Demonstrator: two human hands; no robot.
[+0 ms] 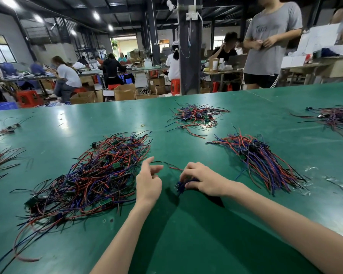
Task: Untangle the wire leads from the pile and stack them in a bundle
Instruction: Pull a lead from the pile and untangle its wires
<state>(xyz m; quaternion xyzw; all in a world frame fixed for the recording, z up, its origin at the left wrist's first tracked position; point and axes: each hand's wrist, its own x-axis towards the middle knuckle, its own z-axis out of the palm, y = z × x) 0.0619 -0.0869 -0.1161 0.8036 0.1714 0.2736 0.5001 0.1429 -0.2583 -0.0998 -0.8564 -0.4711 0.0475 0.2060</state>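
Forearms (127, 224) out over the tabletop (186, 244): right hand (204, 179) fingers (186, 171) curl round a few leads (183, 184); left hand (149, 181) empty, fingers (148, 162) loosely apart, nearer the tangled pile (91, 175) just to its left.

The right grip (201, 179) is covering most of the blue leads (181, 184) it is holding (their number is unclear). The right edge is cutting off the far pile (333, 117), and the left edge is cropping a red bunch (0, 161).
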